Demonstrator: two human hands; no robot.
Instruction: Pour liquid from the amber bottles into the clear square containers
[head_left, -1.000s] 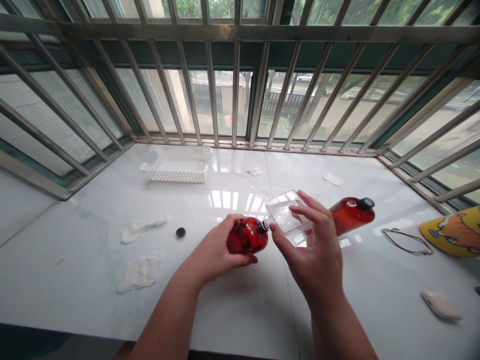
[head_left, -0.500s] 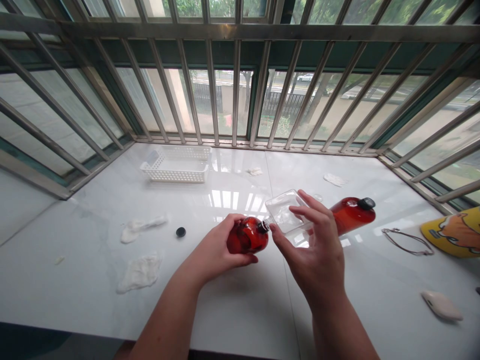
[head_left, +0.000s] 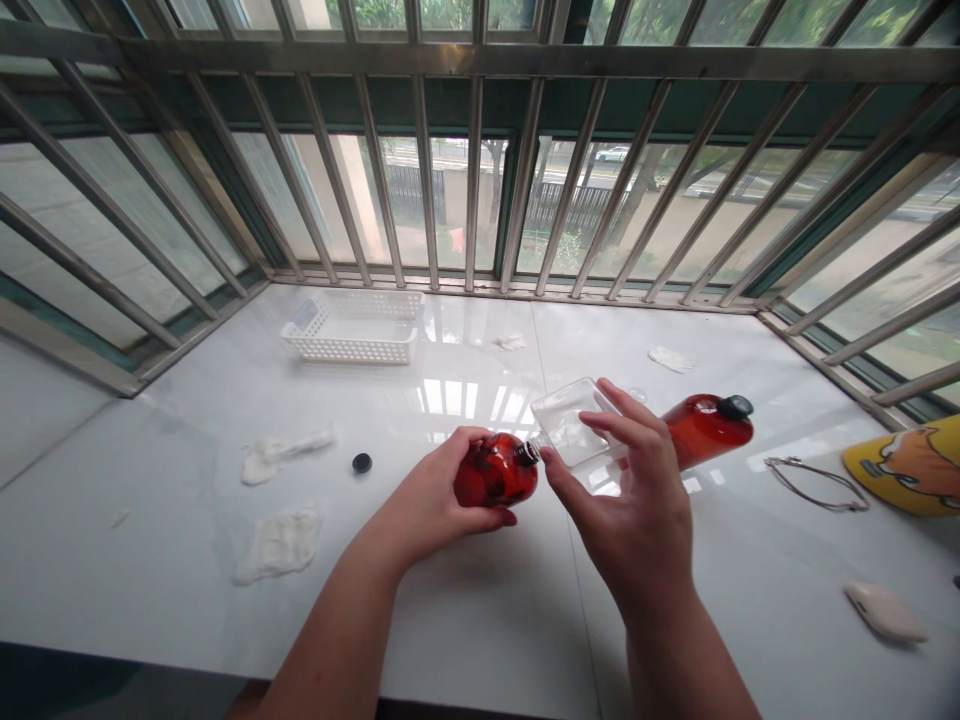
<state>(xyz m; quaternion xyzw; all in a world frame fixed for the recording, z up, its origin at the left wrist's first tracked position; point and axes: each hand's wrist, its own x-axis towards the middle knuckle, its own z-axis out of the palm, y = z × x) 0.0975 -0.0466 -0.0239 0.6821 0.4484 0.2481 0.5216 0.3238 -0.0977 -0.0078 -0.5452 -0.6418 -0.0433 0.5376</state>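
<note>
Your left hand closed round the amber bottle, neck tipped just beside the clear plastic tray your right hand pinches: hold both steady.

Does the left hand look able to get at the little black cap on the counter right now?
Probably yes, once it lets go: the left hand is wrapped around the amber bottle, but the black cap lies close by on the white counter, with nothing between them.

Bright daylight enters through the far window, leaving glare on the polished stone counter, and steel bars look bent toward left and right edges.
</note>
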